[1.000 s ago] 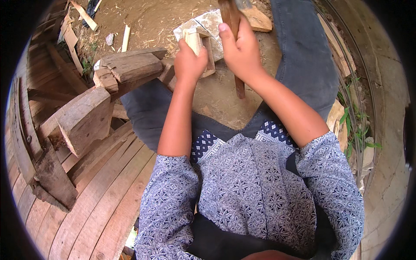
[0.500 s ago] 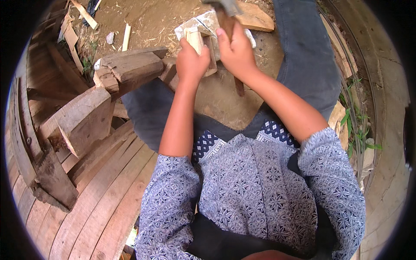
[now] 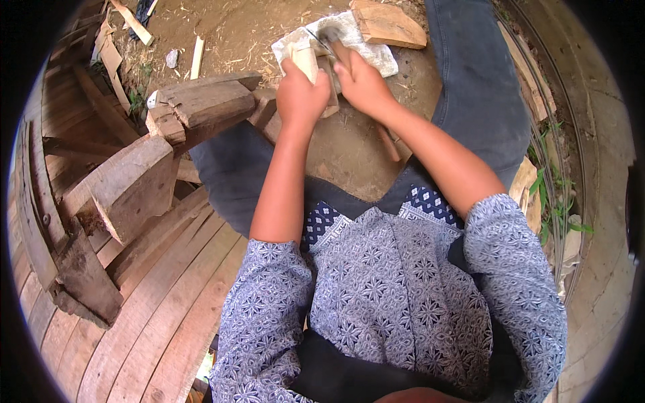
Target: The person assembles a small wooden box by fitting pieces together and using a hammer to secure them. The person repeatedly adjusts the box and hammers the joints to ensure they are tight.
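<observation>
While long planks (image 3: 161,312) are laid side by side at the lower left, the legs in dark trousers (image 3: 474,94) are spread, apparently so that room is made between them for both hands. Heavy timbers (image 3: 205,104) are set beside the left leg. Near the top, a whitish slab (image 3: 381,59) is placed on the ground (image 3: 232,37), with a rough wood block (image 3: 388,25) at its far edge. By the right hand (image 3: 366,86), closed round the wooden handle, a tool (image 3: 388,143) is held, its blurred head seen over the slab. A brown wooden piece (image 3: 332,102) is partly hidden; whether it is a hollow frame, with anything inside, cannot be told. By the left hand (image 3: 302,95), fingers wrapped round, a pale wood piece (image 3: 306,63) is gripped at the slab's near side, seemingly to be kept steady.
</observation>
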Available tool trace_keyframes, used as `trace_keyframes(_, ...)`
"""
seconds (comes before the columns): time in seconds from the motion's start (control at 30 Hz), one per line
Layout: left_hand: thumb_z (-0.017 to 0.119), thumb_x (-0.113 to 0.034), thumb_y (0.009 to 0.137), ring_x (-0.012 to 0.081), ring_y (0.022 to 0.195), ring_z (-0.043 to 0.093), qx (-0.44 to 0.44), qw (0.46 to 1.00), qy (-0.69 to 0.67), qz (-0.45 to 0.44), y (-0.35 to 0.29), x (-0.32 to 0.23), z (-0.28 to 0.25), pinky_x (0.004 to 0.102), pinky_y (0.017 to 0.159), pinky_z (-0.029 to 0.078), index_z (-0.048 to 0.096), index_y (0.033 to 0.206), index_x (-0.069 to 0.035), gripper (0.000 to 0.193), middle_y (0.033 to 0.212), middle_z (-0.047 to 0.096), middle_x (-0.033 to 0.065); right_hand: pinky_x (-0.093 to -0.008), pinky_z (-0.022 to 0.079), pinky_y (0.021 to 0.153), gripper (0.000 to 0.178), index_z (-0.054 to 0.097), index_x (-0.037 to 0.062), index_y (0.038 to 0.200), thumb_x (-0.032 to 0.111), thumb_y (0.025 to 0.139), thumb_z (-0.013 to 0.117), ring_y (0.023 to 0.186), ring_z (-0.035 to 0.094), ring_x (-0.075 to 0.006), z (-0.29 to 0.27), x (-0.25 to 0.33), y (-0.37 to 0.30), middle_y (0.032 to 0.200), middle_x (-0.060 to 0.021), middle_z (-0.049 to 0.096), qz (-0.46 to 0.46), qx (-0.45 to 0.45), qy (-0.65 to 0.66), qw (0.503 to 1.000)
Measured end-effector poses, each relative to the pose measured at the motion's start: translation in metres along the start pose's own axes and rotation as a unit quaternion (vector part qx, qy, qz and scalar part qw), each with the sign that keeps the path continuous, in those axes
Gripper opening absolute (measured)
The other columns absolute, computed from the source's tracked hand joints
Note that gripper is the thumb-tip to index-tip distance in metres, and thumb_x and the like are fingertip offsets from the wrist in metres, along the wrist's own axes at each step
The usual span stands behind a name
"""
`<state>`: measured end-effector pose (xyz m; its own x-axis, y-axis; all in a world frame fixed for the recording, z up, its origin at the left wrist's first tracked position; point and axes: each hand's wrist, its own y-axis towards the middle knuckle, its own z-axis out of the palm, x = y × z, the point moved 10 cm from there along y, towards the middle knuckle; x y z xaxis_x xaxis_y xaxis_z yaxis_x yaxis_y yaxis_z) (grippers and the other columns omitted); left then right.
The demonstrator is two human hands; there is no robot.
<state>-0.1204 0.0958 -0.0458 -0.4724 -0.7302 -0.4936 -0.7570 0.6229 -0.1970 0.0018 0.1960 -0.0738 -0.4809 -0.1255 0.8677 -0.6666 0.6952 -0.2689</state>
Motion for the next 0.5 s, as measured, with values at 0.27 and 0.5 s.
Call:
trace_keyframes(0.27, 0.069, -0.029, 0.087, 0.0399, 0.099, 0.070, 0.032, 0.994, -0.106, -0.005, 0.006, 0.029, -0.002, 0.0462, 0.087, 0.054, 0.044, 0.129, 0.005, 0.060, 0.107, 0.069, 0.0278, -0.0412, 0.052, 0.087, 0.037, 0.058, 0.0027, 0.125, 0.028, 0.098, 0.058, 0.096, 0.069, -0.0337, -0.022, -0.006, -0.007, 0.105, -0.0206, 0.071, -0.001, -0.031, 0.110, 0.993)
trace_keyframes(0.5, 0.063, -0.021, 0.095, 0.0286, 0.115, 0.063, 0.146, 0.937, -0.313, -0.057, 0.016, 0.076, 0.046, 0.0397, 0.100, 0.048, 0.046, 0.137, 0.004, 0.051, 0.124, 0.064, 0.0217, -0.0405, 0.052, 0.089, 0.043, 0.057, 0.0055, 0.133, 0.032, 0.098, 0.057, 0.099, 0.069, -0.0318, -0.026, -0.007, -0.008, 0.108, -0.0193, 0.071, 0.014, 0.001, 0.095, 0.995)
